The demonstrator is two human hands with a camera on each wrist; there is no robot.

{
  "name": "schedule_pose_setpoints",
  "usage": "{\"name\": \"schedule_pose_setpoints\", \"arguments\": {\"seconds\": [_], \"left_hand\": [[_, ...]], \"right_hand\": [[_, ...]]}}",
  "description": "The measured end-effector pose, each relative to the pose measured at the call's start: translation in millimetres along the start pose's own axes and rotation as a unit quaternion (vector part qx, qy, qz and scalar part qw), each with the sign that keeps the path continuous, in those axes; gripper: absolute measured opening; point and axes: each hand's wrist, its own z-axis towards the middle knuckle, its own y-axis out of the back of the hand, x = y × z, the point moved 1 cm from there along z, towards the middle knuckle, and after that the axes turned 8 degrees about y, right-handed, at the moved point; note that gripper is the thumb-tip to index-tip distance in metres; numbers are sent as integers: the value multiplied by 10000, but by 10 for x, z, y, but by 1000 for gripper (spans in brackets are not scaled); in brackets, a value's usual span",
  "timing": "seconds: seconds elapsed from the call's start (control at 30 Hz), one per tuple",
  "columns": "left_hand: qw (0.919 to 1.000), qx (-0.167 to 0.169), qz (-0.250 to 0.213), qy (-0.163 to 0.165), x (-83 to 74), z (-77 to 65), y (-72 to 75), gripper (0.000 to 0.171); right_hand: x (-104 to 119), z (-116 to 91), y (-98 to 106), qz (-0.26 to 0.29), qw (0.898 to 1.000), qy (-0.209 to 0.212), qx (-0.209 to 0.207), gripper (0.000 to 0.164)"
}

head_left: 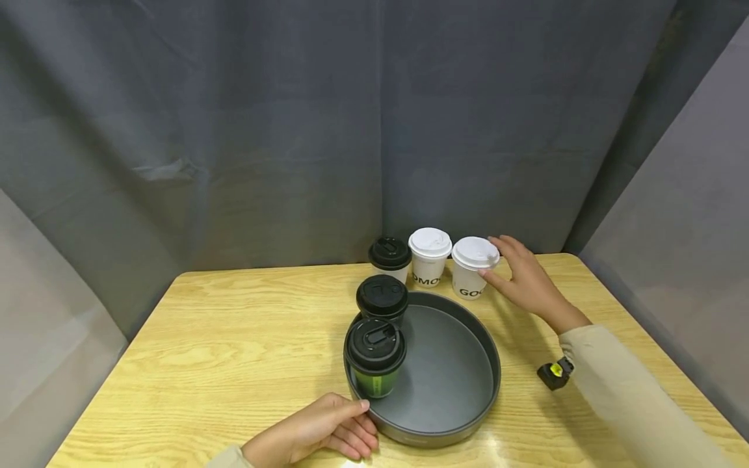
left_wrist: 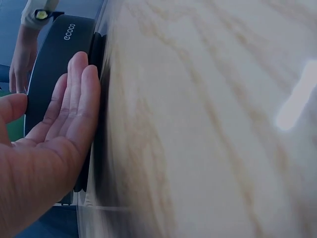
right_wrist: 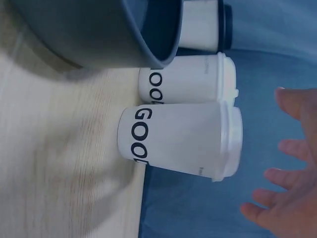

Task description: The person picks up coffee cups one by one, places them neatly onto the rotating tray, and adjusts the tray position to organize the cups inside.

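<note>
2 black-lid cups (head_left: 375,356) sit in tray (head_left: 468,416), 3 left outside; my L hand (head_left: 318,432) flat on rim, R hand (head_left: 526,283) spread by white cup (head_left: 473,276), gripping nothing.

A white paper cup (head_left: 473,275) with a white lid and black lettering stands upright on the table just behind the far right rim of the round grey tray (head_left: 462,416), rightmost in a row of three cups. The tray is shallow, dark and lies flat, with two black-lidded cups standing upright at its left side.
</note>
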Motion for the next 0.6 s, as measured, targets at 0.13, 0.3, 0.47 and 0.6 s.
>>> {"name": "schedule_pose_setpoints", "arguments": {"seconds": [0.13, 0.3, 0.47, 0.6], "left_hand": [[10000, 3, -25, 14, 0, -11, -3, 50], [10000, -22, -43, 33, 15, -29, 18, 50], [9999, -12, -94, 32, 24, -30, 32, 50], [9999, 21, -118, 57, 35, -26, 34, 50]], "right_hand": [[-83, 157, -74, 61, 9992, -224, 322, 72], [-134, 305, -191, 113, 9970, -530, 554, 78], [-164, 405, -242, 183, 9954, -745, 579, 82], [-209, 436, -286, 340, 9945, -790, 599, 84]]}}
